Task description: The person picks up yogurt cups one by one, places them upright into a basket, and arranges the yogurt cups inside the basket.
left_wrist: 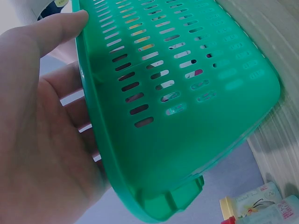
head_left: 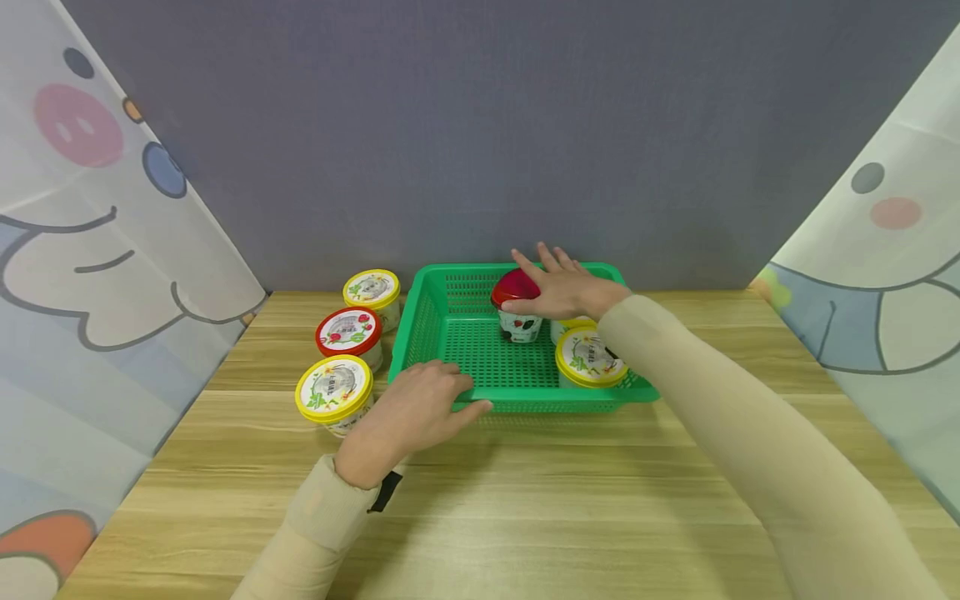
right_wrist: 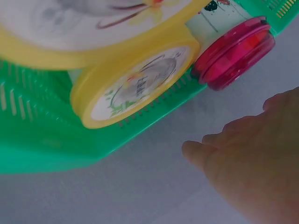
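A green plastic basket (head_left: 517, 395) stands on the table, and my left hand (head_left: 417, 406) grips its near rim at the left corner. The thumb lies outside the rim and the fingers reach over it. Inside the basket is a cup with a red see-through lid (right_wrist: 236, 53) and a berry print. My right hand (head_left: 558, 287) is spread close by that cup, overlapping its lid in the head view; the right wrist view shows the hand apart from it. Two yellow-lidded tubs sit at the basket's right side, the nearer tub (head_left: 591, 357) partly covering the farther tub (right_wrist: 138, 88).
Left of the basket stand a far yellow-lidded tub (head_left: 372, 288), a red-lidded tub (head_left: 348, 332) and a near yellow-lidded tub (head_left: 334, 388). A grey panel (head_left: 480, 133) rises behind the wooden table (head_left: 525, 508). Printed cartoon curtains (head_left: 67, 250) hang at both sides.
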Demonstrator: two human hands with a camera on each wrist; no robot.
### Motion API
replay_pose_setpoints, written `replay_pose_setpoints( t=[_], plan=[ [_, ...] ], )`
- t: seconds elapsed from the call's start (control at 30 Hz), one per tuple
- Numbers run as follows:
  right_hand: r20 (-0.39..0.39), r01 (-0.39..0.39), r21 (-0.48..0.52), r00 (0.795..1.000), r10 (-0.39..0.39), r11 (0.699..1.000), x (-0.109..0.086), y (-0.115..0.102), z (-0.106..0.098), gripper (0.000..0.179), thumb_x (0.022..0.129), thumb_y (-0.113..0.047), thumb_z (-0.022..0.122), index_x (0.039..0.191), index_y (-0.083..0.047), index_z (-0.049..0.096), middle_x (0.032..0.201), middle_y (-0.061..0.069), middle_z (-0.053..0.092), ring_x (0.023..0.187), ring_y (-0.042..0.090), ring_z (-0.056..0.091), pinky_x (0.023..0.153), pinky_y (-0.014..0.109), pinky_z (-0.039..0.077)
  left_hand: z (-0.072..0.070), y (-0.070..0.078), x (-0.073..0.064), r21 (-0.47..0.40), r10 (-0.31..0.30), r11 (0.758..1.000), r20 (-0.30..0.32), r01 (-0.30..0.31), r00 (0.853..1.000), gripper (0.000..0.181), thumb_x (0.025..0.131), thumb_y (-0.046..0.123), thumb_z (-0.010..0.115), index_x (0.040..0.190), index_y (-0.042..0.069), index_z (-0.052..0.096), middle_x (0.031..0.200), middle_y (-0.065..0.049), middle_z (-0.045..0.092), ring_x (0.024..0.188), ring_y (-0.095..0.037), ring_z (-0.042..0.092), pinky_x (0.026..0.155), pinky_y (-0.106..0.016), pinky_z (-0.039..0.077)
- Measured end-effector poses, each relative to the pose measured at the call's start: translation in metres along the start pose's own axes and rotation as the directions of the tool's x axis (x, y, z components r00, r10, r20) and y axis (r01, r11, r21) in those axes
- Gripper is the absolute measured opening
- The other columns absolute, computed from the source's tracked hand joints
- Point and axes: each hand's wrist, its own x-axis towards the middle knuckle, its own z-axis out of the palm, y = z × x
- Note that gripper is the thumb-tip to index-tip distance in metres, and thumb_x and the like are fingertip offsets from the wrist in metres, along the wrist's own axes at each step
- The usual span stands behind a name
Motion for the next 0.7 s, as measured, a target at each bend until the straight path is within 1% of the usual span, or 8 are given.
replay_pose_setpoints(
  t=[0.1, 0.27, 0.43, 0.7],
  plan=[
    [-0.018, 0.009, 0.008, 1.000, -0.009, 1.000, -0.005, 0.006, -0.002, 0.096, 0.096, -0.075, 0.040, 0.163, -0.028, -0.010, 0.168, 0.017, -0.016, 0.153, 0.044, -0.013, 0.121, 0.060, 0.000, 0.000, 0.000, 0.000, -0.004, -0.001, 1.000, 0.000, 0.001, 1.000, 0.038, 0.098, 0.046, 0.066, 0.103, 0.010, 0.076, 0.102, -0.005, 0.072, 0.097, -0.025, 0.066, 0.085, -0.044, 0.054],
    [-0.036, 0.029, 0.055, 0.999, -0.028, 0.998, -0.016, 0.015, -0.007, 0.094, 0.097, -0.073, 0.038, 0.163, -0.027, -0.009, 0.167, 0.019, -0.016, 0.152, 0.044, -0.014, 0.119, 0.063, -0.002, 0.000, 0.000, 0.000, -0.003, 0.008, 1.000, -0.003, -0.008, 1.000, 0.035, 0.098, 0.044, 0.066, 0.101, 0.010, 0.076, 0.094, -0.002, 0.069, 0.090, -0.023, 0.064, 0.081, -0.042, 0.054],
    [-0.055, 0.036, 0.095, 0.998, -0.031, 0.995, -0.030, 0.024, -0.010, 0.094, 0.096, -0.074, 0.039, 0.163, -0.029, -0.010, 0.168, 0.018, -0.016, 0.153, 0.043, -0.015, 0.116, 0.069, 0.000, 0.001, -0.001, 0.000, -0.004, 0.012, 1.000, -0.007, -0.012, 1.000, 0.035, 0.098, 0.043, 0.066, 0.099, 0.010, 0.076, 0.091, -0.001, 0.068, 0.087, -0.022, 0.064, 0.080, -0.042, 0.054],
    [-0.085, 0.052, 0.129, 0.996, -0.041, 0.990, -0.049, 0.038, -0.009, 0.093, 0.095, -0.076, 0.039, 0.162, -0.034, -0.010, 0.168, 0.015, -0.015, 0.153, 0.042, -0.015, 0.114, 0.073, 0.001, 0.002, -0.002, -0.001, 0.005, 0.014, 1.000, -0.010, -0.014, 1.000, 0.034, 0.098, 0.044, 0.066, 0.097, 0.011, 0.075, 0.085, 0.002, 0.064, 0.085, -0.021, 0.062, 0.077, -0.041, 0.053]
  ],
)
